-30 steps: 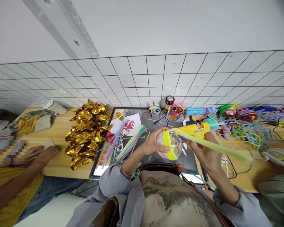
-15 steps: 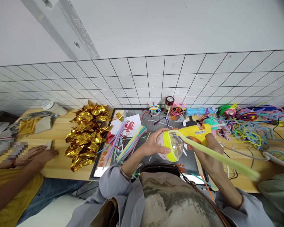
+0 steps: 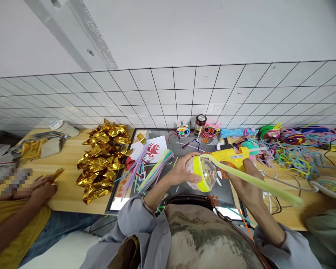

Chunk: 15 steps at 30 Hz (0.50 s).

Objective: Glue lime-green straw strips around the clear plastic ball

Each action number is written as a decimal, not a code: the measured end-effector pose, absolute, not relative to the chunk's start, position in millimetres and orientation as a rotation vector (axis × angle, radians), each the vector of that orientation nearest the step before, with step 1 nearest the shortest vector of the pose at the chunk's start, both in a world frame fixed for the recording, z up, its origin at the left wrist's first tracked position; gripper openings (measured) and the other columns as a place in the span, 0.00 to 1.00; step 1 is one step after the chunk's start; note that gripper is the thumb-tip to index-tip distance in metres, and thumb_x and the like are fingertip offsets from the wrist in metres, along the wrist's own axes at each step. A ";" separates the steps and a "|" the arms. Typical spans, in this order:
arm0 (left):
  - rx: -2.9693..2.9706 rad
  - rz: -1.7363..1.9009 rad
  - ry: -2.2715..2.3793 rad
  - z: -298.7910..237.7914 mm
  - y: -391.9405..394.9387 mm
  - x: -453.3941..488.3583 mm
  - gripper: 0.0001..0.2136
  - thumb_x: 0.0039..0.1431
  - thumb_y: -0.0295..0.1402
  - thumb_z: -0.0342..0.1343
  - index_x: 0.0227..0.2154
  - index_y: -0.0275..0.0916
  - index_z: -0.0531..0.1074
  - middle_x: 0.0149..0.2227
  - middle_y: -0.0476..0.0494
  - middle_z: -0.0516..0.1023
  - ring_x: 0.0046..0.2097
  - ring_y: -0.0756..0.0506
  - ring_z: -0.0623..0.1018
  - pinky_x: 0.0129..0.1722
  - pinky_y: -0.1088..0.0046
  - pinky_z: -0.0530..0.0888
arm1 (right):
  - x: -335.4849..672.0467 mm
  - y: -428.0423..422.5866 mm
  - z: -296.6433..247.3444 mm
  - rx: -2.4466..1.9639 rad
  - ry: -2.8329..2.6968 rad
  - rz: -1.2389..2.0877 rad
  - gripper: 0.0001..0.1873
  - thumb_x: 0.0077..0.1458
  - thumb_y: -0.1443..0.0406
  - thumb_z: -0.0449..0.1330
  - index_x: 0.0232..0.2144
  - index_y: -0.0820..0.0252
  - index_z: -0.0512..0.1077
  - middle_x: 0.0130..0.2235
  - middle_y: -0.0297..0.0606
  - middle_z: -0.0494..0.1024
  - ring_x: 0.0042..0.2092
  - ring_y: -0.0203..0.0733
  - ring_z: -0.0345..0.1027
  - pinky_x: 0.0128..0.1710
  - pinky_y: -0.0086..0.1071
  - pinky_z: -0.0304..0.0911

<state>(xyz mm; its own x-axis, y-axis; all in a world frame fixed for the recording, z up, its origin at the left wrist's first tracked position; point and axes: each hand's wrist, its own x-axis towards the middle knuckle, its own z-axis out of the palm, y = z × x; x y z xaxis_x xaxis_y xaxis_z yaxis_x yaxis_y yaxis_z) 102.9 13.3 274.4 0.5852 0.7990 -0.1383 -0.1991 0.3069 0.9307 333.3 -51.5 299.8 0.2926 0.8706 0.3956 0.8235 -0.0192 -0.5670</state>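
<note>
My left hand [image 3: 182,170] is wrapped round a clear plastic ball [image 3: 205,173] with glittery bits inside and a yellow-green pipe cleaner band round its middle. A long yellow-green pipe cleaner [image 3: 257,183] runs from the ball out to the right. My right hand [image 3: 245,181] grips a yellow glue gun [image 3: 229,156], whose nozzle points left at the top of the ball. Both hands hover above a dark mat [image 3: 184,147] on the wooden table [image 3: 70,186].
A heap of gold foil pieces [image 3: 102,162] lies left of the mat. Loose pipe cleaners [image 3: 154,170], a red paper cutout [image 3: 154,148], small craft figures [image 3: 183,129] and a jar [image 3: 200,123] sit on it. Tangled coloured pipe cleaners [image 3: 294,153] fill the right. Another person's hands [image 3: 42,186] hold gold foil at left.
My hands with the ball and glue gun have barely shifted. The person at left has drawn their hands back and picked up a piece of gold foil.
</note>
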 end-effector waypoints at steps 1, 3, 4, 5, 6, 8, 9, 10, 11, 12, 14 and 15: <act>1.063 0.731 0.676 274.1 14.0 103.2 0.44 0.27 0.45 0.79 0.51 0.38 0.72 0.43 0.46 0.77 0.43 0.43 0.77 0.47 0.68 0.73 | 333.5 -52.5 300.7 -1.825 -1.529 0.096 0.23 0.55 0.46 0.57 0.24 0.49 0.50 0.19 0.24 0.54 0.22 0.35 0.47 0.23 0.33 0.45; 1.057 0.727 0.665 275.0 15.0 103.6 0.42 0.28 0.45 0.78 0.51 0.38 0.72 0.42 0.46 0.77 0.42 0.44 0.76 0.47 0.68 0.73 | 333.0 -54.3 301.7 -1.823 -1.517 0.086 0.23 0.55 0.47 0.58 0.23 0.49 0.50 0.19 0.23 0.54 0.21 0.35 0.46 0.23 0.33 0.44; 1.055 0.732 0.661 276.2 15.3 103.7 0.42 0.28 0.45 0.78 0.50 0.38 0.72 0.42 0.46 0.77 0.42 0.44 0.76 0.46 0.68 0.73 | 332.5 -54.9 301.7 -1.823 -1.508 0.071 0.23 0.54 0.47 0.58 0.23 0.49 0.50 0.19 0.23 0.54 0.21 0.35 0.46 0.23 0.33 0.44; 1.056 0.738 0.661 277.8 15.4 103.7 0.41 0.28 0.44 0.79 0.49 0.38 0.72 0.42 0.46 0.77 0.42 0.45 0.76 0.45 0.69 0.73 | 331.8 -55.4 301.6 -1.824 -1.498 0.049 0.23 0.54 0.48 0.58 0.23 0.49 0.50 0.19 0.24 0.54 0.21 0.35 0.46 0.23 0.33 0.44; 1.057 0.743 0.665 279.6 15.3 103.6 0.40 0.27 0.43 0.79 0.48 0.38 0.73 0.42 0.46 0.77 0.41 0.45 0.75 0.44 0.70 0.73 | 331.2 -55.7 301.4 -1.827 -1.487 0.028 0.23 0.53 0.48 0.58 0.23 0.49 0.50 0.19 0.24 0.54 0.21 0.35 0.46 0.23 0.33 0.45; 1.058 0.747 0.678 283.0 14.6 103.3 0.39 0.26 0.41 0.79 0.47 0.37 0.73 0.42 0.45 0.76 0.41 0.45 0.74 0.43 0.71 0.73 | 330.5 -55.8 301.0 -1.838 -1.474 0.012 0.23 0.53 0.48 0.59 0.22 0.49 0.49 0.19 0.24 0.54 0.21 0.35 0.47 0.23 0.32 0.45; 1.044 0.740 0.679 284.1 14.2 103.1 0.39 0.28 0.41 0.79 0.48 0.38 0.73 0.42 0.45 0.76 0.41 0.45 0.75 0.44 0.71 0.72 | 330.5 -55.4 300.9 -1.844 -1.476 0.021 0.24 0.53 0.48 0.59 0.22 0.49 0.49 0.19 0.24 0.54 0.21 0.35 0.48 0.23 0.32 0.46; 1.036 0.733 0.678 284.6 13.9 103.0 0.39 0.29 0.41 0.78 0.48 0.38 0.73 0.43 0.45 0.76 0.41 0.45 0.75 0.44 0.70 0.72 | 330.6 -54.7 300.9 -1.847 -1.477 0.032 0.24 0.53 0.47 0.58 0.22 0.49 0.49 0.18 0.24 0.54 0.21 0.35 0.48 0.23 0.32 0.46; 1.033 0.731 0.678 284.5 13.8 102.9 0.39 0.30 0.41 0.78 0.49 0.38 0.72 0.43 0.45 0.76 0.41 0.45 0.75 0.44 0.70 0.72 | 330.9 -53.8 300.9 -1.849 -1.479 0.042 0.24 0.54 0.47 0.58 0.22 0.49 0.49 0.18 0.24 0.53 0.21 0.35 0.48 0.23 0.32 0.46; 1.043 0.723 0.680 283.8 13.8 102.9 0.39 0.29 0.41 0.78 0.49 0.38 0.72 0.43 0.45 0.76 0.42 0.45 0.75 0.44 0.70 0.72 | 331.2 -52.7 300.9 -1.849 -1.484 0.051 0.24 0.54 0.46 0.58 0.22 0.49 0.50 0.18 0.24 0.53 0.22 0.36 0.47 0.23 0.32 0.45; 1.056 0.739 0.677 281.3 14.5 103.1 0.41 0.26 0.42 0.79 0.49 0.37 0.72 0.43 0.45 0.76 0.42 0.45 0.75 0.44 0.70 0.73 | 331.7 -50.2 300.4 -1.849 -1.483 0.047 0.24 0.54 0.46 0.58 0.22 0.48 0.49 0.18 0.23 0.50 0.22 0.36 0.46 0.23 0.32 0.45; 1.056 0.742 0.674 280.1 14.9 103.1 0.42 0.25 0.42 0.79 0.49 0.37 0.72 0.43 0.45 0.76 0.42 0.45 0.75 0.44 0.70 0.73 | 331.7 -49.1 300.0 -1.849 -1.480 0.037 0.24 0.54 0.47 0.58 0.22 0.48 0.49 0.18 0.23 0.50 0.22 0.35 0.46 0.23 0.32 0.45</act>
